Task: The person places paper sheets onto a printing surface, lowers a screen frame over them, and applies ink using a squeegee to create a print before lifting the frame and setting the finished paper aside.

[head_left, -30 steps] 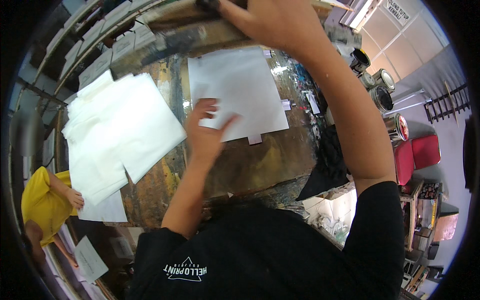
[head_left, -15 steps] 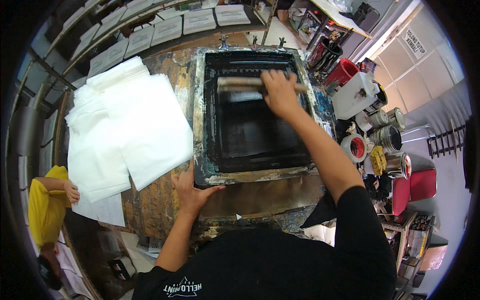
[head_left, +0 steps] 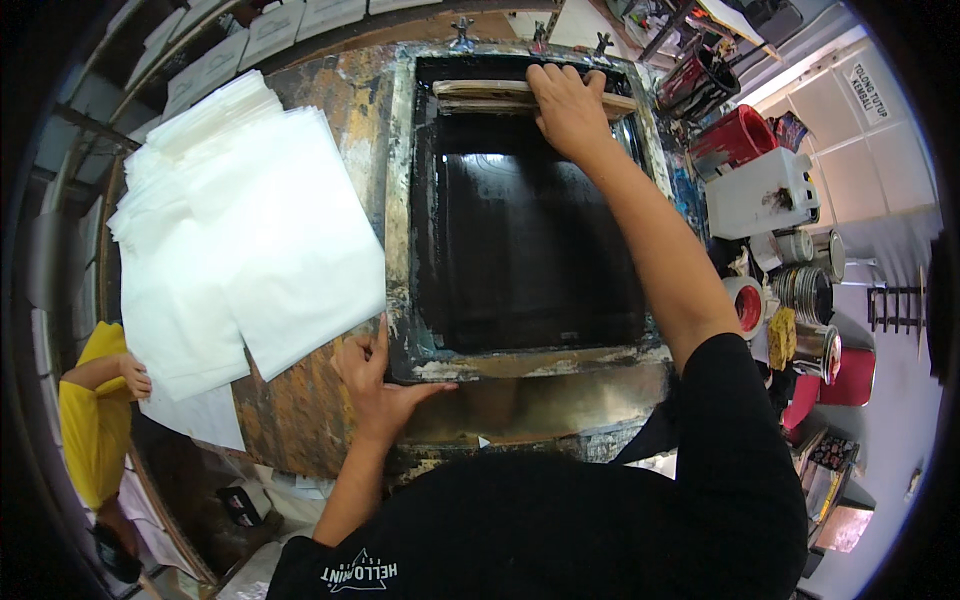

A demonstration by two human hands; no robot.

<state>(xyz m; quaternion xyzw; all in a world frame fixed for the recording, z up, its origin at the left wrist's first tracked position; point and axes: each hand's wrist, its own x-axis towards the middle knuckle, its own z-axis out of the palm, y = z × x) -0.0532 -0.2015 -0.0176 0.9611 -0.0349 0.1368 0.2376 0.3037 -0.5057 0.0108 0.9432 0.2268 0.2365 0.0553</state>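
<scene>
A wooden-handled squeegee (head_left: 484, 93) lies crosswise at the far end of a screen-printing frame (head_left: 399, 230). My right hand (head_left: 572, 112) is closed over the right part of its handle, with the fingers curled over the far side. Dark ink coats the screen mesh (head_left: 535, 235), which shines wet in places. At the frame's near left corner is my left hand (head_left: 376, 392), its thumb and forefinger spread along the corner's two sides. Left of the frame lies a loose stack of white fabric pieces (head_left: 265, 240).
Clamps (head_left: 538, 36) stand at the frame's far edge. A red bucket (head_left: 735, 140), a white jug (head_left: 760, 195), several cans and a yellow sponge (head_left: 781, 338) crowd the right side. A person in a yellow sleeve (head_left: 98, 425) touches the stack's near left corner.
The squeegee has moved away from me to the far end of the screen with my right hand on it. My left hand stays by the near left corner. The whole view has shifted.
</scene>
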